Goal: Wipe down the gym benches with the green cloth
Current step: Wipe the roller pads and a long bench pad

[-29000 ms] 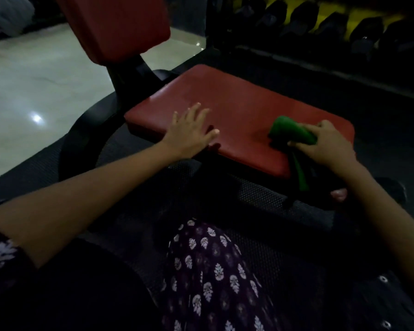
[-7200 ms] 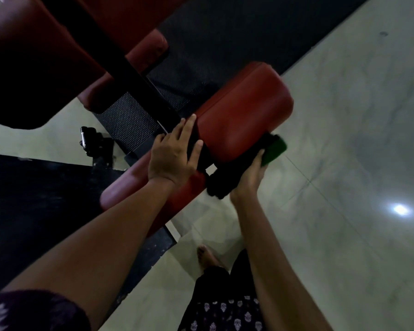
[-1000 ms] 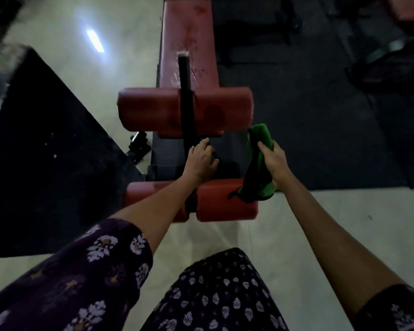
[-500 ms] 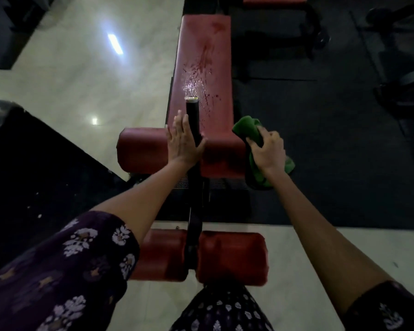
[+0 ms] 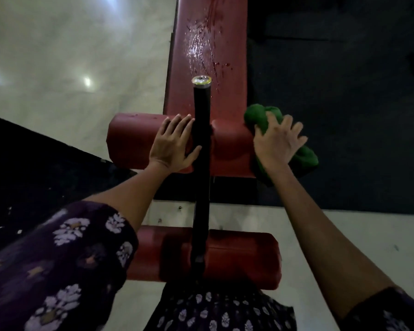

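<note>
A long red bench pad [image 5: 208, 56] runs away from me, wet and streaked near its middle. Across its near end lies the upper red roller pad [image 5: 230, 144], and a lower red roller pad [image 5: 237, 254] sits close to my legs. A black post [image 5: 201, 139] with a metal cap stands between them. My left hand [image 5: 172, 144] rests flat on the upper roller's left half, fingers straight, beside the post. My right hand [image 5: 276, 142] presses the bunched green cloth [image 5: 304, 156] against the roller's right end, fingers spread over it.
Pale polished floor [image 5: 69, 56] with light reflections lies to the left and under the lower roller. Dark rubber matting [image 5: 344, 115] covers the right side. A black raised surface [image 5: 34, 168] fills the left middle. My patterned sleeve and clothing are at the bottom.
My view has moved closer over the bench. The right hand slid the cloth outward to the upper roller's right end. The left hand stays on the roller beside the post.
</note>
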Demonstrator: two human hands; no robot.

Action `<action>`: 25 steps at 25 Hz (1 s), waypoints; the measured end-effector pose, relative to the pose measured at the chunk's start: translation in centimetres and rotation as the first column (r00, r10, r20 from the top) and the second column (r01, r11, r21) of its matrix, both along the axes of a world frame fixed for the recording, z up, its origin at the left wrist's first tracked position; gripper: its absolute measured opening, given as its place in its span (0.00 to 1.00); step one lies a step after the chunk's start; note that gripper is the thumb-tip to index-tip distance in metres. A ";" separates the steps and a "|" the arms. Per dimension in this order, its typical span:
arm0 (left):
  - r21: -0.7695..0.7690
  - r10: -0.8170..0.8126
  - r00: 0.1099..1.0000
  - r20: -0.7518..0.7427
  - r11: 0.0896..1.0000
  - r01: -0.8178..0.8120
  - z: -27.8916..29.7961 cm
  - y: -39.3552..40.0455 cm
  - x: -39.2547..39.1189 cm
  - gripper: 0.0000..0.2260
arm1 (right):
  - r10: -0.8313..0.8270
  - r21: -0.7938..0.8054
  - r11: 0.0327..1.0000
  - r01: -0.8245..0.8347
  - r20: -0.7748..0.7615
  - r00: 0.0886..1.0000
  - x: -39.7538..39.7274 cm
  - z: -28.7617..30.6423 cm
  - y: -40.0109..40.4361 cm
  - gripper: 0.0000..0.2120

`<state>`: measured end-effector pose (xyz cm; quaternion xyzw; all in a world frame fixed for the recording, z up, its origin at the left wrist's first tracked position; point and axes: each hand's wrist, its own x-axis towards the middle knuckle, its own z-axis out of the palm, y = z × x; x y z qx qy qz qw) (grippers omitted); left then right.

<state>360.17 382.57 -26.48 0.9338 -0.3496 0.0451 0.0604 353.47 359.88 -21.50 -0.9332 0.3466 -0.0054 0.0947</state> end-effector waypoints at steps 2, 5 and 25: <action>-0.017 -0.024 1.000 0.003 1.000 0.024 -0.9 0.0 -0.1 0.29 | 0.132 0.026 0.991 -0.132 -0.013 0.991 1.1 -0.2 3.6 0.22; 0.003 -0.009 1.000 -0.002 1.000 0.009 -1.0 0.4 0.0 0.29 | 0.296 0.081 0.951 -0.299 0.042 0.954 -0.4 -0.6 6.8 0.25; 0.053 -0.194 0.981 0.027 0.980 0.192 -0.7 3.3 2.4 0.36 | -0.243 0.037 0.969 0.243 -0.004 0.970 1.2 0.2 3.7 0.22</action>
